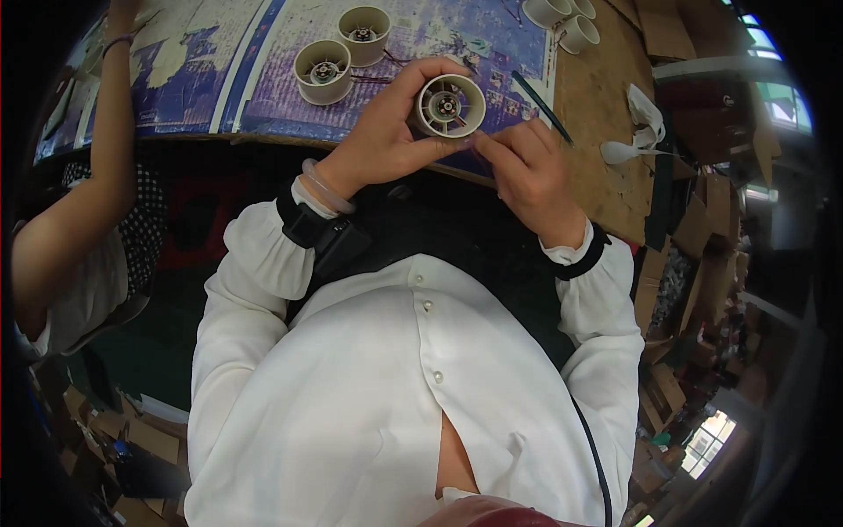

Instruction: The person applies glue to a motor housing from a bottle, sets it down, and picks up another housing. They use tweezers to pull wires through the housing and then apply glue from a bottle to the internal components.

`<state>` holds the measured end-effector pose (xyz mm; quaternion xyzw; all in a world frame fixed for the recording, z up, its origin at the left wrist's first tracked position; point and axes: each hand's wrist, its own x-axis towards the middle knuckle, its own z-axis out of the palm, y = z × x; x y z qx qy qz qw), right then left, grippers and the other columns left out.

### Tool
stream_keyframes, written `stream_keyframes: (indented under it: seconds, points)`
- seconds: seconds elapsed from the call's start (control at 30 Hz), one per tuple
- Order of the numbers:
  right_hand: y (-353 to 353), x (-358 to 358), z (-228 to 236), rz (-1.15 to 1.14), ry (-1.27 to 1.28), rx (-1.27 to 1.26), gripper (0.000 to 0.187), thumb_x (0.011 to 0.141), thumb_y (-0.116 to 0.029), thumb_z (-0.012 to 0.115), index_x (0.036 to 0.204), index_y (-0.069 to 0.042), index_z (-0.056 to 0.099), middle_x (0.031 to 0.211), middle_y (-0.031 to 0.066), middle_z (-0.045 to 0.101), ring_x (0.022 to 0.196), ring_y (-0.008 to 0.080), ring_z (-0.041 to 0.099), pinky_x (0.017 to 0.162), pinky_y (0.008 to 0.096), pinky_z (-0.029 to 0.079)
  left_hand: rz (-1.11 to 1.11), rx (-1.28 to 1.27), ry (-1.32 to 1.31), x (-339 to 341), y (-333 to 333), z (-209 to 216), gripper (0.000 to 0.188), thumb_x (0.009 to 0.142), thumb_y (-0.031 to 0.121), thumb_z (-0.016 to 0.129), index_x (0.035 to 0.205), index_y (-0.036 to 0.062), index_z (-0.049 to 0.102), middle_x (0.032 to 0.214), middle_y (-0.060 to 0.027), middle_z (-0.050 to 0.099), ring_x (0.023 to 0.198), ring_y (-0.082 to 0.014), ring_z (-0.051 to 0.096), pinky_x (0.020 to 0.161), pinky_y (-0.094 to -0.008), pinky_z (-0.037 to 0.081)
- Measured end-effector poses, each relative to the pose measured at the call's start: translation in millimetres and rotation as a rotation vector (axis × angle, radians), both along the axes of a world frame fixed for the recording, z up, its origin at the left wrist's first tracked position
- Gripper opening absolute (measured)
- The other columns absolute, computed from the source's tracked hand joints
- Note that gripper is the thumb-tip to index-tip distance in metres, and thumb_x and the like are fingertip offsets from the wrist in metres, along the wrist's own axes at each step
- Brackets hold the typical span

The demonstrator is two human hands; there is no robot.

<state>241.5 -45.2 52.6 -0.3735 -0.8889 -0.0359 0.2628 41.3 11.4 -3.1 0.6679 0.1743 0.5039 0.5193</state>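
My left hand [378,140] is wrapped round a white, cup-shaped fan housing [450,107], thumb along its near side and fingers round the far side. Its open end faces up, showing a motor hub and spokes within. Against the housing's lower right edge, my right hand [530,167] has thumb and forefinger pinched together. Whatever is between those fingertips is too small to make out. Left of the held piece, two similar housings, one nearer [323,74] and one farther [363,35], stand on the table with thin dark red wires trailing out.
The worn blue-and-white printed sheet [290,35] covers much of the table. A dark green pen-like stick [543,109] and crumpled white material [645,123] lie to the right. More white cups [578,35] stand at the far right. At left is another person's arm [114,132]. Cardboard boxes [694,228] crowd the right side.
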Motion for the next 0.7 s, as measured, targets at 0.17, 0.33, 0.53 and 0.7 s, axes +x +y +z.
stream_keyframes:
  seconds: [0.17,0.33,0.53,0.7]
  points:
    - [-1,2,-7,-0.035,0.062,-0.082,0.026,0.07,0.005,0.072,0.095,-0.003,0.068,0.086,0.0077,0.061,0.077,0.0275,0.058,0.066,0.0369,0.047,0.169,0.09,0.093,8,-3,-4,0.059,0.074,0.009,0.08,0.125,0.0055,0.049,0.12,-0.0066,0.057,0.111,-0.0178,0.059,0.094,-0.03,0.048]
    - [-7,-1,-8,-0.072,0.097,-0.116,0.027,0.071,0.005,0.072,0.096,-0.005,0.069,0.09,0.0083,0.064,0.081,0.0282,0.061,0.071,0.0358,0.049,0.205,0.021,0.147,8,-7,6,0.058,0.073,0.004,0.079,0.122,0.0055,0.048,0.118,-0.0066,0.058,0.11,-0.0169,0.058,0.094,-0.0281,0.047]
    - [-3,13,-2,-0.13,0.139,-0.151,0.024,0.076,0.003,0.07,0.099,-0.005,0.069,0.092,0.0107,0.065,0.084,0.0302,0.062,0.076,0.038,0.05,0.313,0.117,0.242,10,-6,0,0.056,0.069,0.004,0.08,0.117,0.0068,0.051,0.115,-0.0064,0.059,0.106,-0.0172,0.061,0.091,-0.0293,0.049]
    - [13,56,-2,-0.461,-0.071,-0.162,0.024,0.083,-0.003,0.066,0.107,-0.005,0.065,0.098,0.0135,0.065,0.091,0.0349,0.062,0.081,0.042,0.05,0.331,0.14,0.17,11,-7,-1,0.055,0.066,0.007,0.081,0.115,0.0091,0.054,0.109,-0.0062,0.061,0.101,-0.0226,0.063,0.088,-0.0317,0.05]
